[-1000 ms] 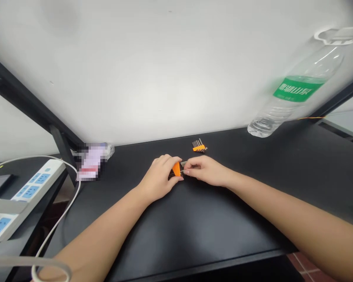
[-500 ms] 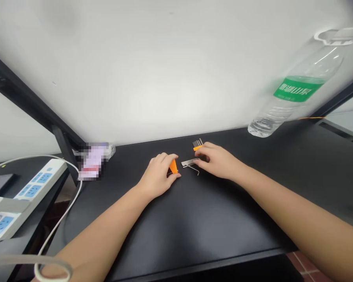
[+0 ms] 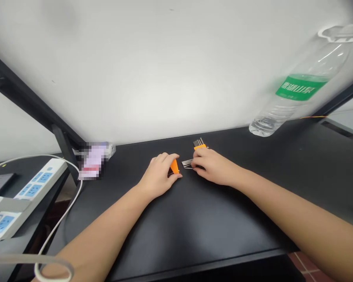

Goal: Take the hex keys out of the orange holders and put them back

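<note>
My left hand (image 3: 158,175) pinches an orange plastic holder (image 3: 174,166) between thumb and fingers, just above the black tabletop; thin metal shows by its lower edge. To its right, my right hand (image 3: 211,166) is closed over several silver hex keys (image 3: 187,163), fingertips on the bent ends, which it hides. The straight ends point toward my left hand. Just beyond the right fingers lies a second orange holder (image 3: 199,147) with a row of short metal bits (image 3: 198,141) sticking out of it.
At the back right, a large clear bottle with a green label (image 3: 301,87) leans in view by the wall. A blurred-out pinkish packet (image 3: 92,161) lies at the back left. Farther left are a white power strip (image 3: 32,196), a phone (image 3: 0,183) and a looping white cable (image 3: 73,203).
My right hand has come slightly down and closed over the hex keys, covering the bent one that stuck out toward me. The left hand stays almost still with the orange holder.
</note>
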Demonstrator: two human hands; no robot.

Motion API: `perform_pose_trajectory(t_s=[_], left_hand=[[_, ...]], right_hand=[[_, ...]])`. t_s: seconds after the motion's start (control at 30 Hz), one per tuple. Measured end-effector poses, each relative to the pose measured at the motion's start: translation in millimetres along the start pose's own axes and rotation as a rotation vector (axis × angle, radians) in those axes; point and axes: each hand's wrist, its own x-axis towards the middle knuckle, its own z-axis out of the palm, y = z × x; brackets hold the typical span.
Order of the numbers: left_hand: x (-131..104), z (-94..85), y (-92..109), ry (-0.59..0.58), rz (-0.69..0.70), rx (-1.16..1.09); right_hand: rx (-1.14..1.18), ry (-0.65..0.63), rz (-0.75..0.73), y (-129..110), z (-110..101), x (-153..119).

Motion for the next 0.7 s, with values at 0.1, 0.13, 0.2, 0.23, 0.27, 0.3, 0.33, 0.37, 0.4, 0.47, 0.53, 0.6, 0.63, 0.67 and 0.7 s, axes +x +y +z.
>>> perform_pose_trajectory(t_s=[0.1, 0.13, 0.2, 0.23, 0.27, 0.3, 0.33, 0.37, 0.4, 0.47, 0.53, 0.6, 0.63, 0.67, 0.7], left_hand=[[0, -0.1, 0, -0.002, 0.000, 0.001], [0, 0.0, 0, 0.000, 0.000, -0.001], [0, 0.0, 0, 0.004, 0.002, -0.007], [0, -0.1, 0, 0.005, 0.003, -0.008], [0, -0.1, 0, 0.006, 0.003, -0.009], [0, -0.3, 1, 0.007, 0.004, -0.008], [0, -0.4, 1, 0.009, 0.006, -0.008], [0, -0.6, 1, 0.013, 0.010, -0.009], [0, -0.7, 1, 0.018, 0.013, -0.011], [0, -1.0, 2, 0.027, 0.024, -0.024], [0, -1.0, 3, 0.035, 0.045, -0.046], [0, -0.9, 3, 0.043, 0.068, -0.063], [0, -0.7, 3, 0.043, 0.077, -0.064], [0, -0.7, 3, 0.039, 0.085, -0.062], [0, -0.6, 3, 0.032, 0.092, -0.058]], right_hand=[[-0.010, 0.052, 0.063, 8, 2, 1], [0.004, 0.051, 0.072, 10, 2, 2], [0.033, 0.034, 0.073, 14, 3, 2], [0.041, 0.026, 0.069, 16, 4, 2], [0.045, 0.022, 0.065, 16, 4, 2], [0.046, 0.022, 0.060, 16, 4, 2], [0.046, 0.028, 0.056, 16, 3, 2], [0.044, 0.042, 0.052, 14, 2, 2], [0.046, 0.065, 0.052, 11, 1, 3], [0.091, 0.114, 0.059, 2, -3, 3], [0.206, 0.102, 0.061, -10, -8, 4], [0.362, 0.005, 0.049, -23, -9, 6], [0.437, -0.038, 0.052, -28, -8, 7], [0.508, -0.075, 0.066, -32, -7, 8], [0.579, -0.102, 0.094, -35, -5, 9]])
